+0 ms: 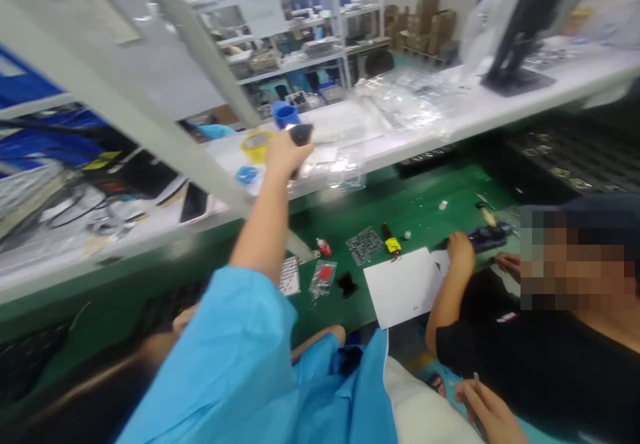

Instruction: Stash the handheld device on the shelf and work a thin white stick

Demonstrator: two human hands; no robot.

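L hand [284,154] fist-wrapped round small black rounded object [301,135] over white shelf [350,131]; R hand unseen.

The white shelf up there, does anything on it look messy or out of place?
Yes. Clear plastic bags lie crumpled in a loose heap across the white shelf, not stacked. The hand reaching up there grips a dark object; the blur hides what it is.

You wear a light blue smock of thin, smooth cloth. Its loose, wide sleeve [235,344] ends at your elbow, leaving the forearm and your left hand [283,154] bare. The same blue cloth bunches in folds over your lap, with a white layer showing below its hem. No glove, watch or ring shows.
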